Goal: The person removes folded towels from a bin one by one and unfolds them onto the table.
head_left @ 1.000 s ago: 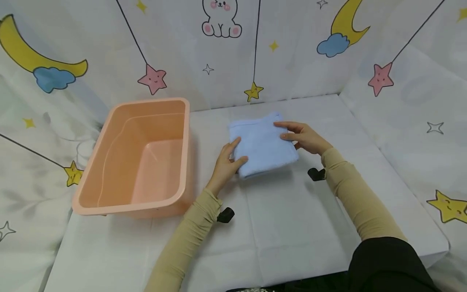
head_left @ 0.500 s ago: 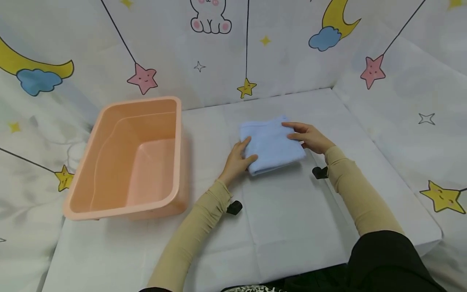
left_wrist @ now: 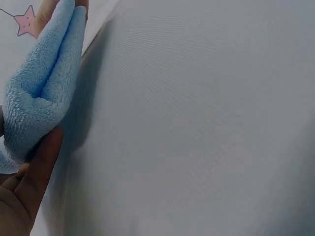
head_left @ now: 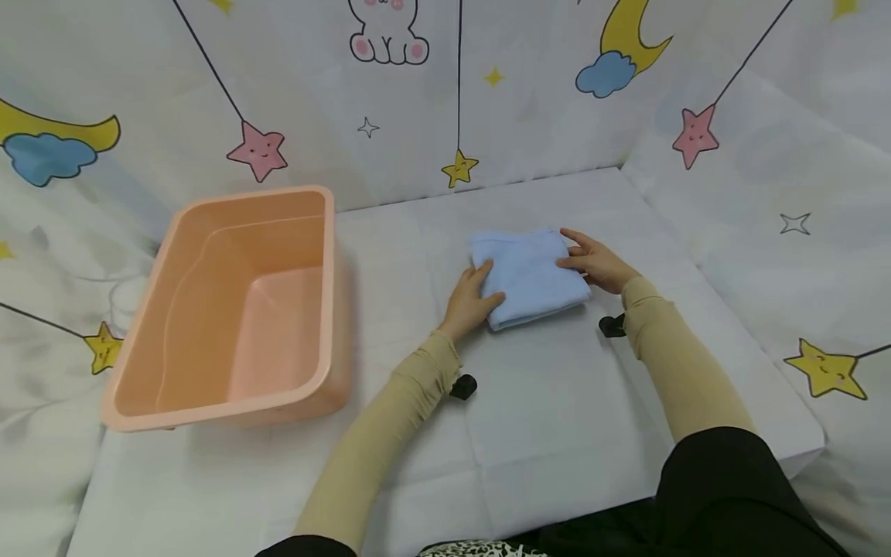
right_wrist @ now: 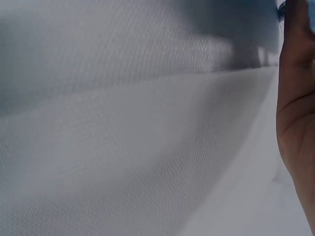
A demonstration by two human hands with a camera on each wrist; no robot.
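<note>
As I hold 1 folded, light-blue terry-cloth towel [head_left: 534, 280] over the white cloth-covered table [head_left: 557, 402], contact underneath unclear, the step in hand looks like squaring its folds; the next move probably calls for light, even pressure. My left hand [head_left: 466, 306]: 1, clamped on the left edge. My right hand [head_left: 600, 265]: 1, pinching the right edge. Rectangular peach plastic basin [head_left: 337, 333]: 1, left of the towel, apart.

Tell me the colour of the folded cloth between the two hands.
The folded cloth is light blue; the head view shows it best.
</note>
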